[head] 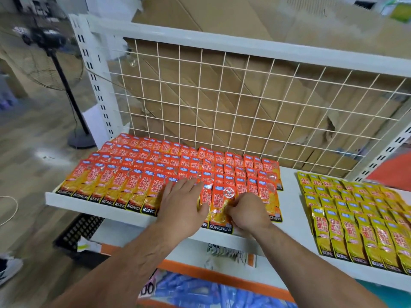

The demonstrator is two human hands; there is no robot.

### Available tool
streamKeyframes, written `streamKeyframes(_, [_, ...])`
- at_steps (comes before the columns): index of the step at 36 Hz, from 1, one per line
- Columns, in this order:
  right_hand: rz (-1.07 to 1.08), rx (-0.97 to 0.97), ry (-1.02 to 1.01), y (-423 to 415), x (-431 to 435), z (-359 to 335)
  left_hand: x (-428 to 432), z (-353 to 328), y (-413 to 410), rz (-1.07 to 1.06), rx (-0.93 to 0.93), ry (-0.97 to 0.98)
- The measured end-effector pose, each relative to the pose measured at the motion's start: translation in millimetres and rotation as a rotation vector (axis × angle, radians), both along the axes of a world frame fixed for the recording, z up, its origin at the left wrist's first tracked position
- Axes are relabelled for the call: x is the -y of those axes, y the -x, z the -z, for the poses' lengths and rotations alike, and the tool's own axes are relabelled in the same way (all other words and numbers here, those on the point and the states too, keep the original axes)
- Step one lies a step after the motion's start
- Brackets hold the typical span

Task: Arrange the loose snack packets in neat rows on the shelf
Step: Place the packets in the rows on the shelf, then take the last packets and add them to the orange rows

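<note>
Orange snack packets (124,174) lie in overlapping rows across the left part of the white shelf (66,200). My left hand (181,204) rests flat, fingers spread, on the front row. Just to its right, my right hand (249,213) is curled with its fingertips pinching one orange front-row packet (220,210) near its lower half. That packet sits between my two hands at the shelf's front edge. Parts of the packets under both hands are hidden.
Yellow snack packets (360,221) fill rows on the shelf's right side. A white wire grid (233,103) with cardboard behind it backs the shelf. A standing fan (64,90) is on the floor at left. A lower shelf holds blue items (200,290).
</note>
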State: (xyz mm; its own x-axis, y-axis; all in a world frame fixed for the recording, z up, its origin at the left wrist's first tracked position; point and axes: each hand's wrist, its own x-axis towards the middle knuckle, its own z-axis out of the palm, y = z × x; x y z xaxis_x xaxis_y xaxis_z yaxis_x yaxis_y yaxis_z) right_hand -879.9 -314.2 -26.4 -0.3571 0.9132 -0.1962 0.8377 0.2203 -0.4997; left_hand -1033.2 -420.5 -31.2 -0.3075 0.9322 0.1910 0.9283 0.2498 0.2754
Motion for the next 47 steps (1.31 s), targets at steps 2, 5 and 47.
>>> streamKeyframes(2, [-0.015,0.022,-0.039,1.3,-0.8,2.4,0.0,0.1,-2.3,0.008,0.009,-0.017])
streamKeyframes(5, [-0.029,0.044,-0.06,2.1,-1.8,4.2,0.1,3.1,-4.1,0.011,0.009,-0.046])
streamKeyframes(47, [0.134,0.28,-0.381,-382.8,55.8,-46.1,-42.2,-44.8,-339.7,0.471,-0.069,0.146])
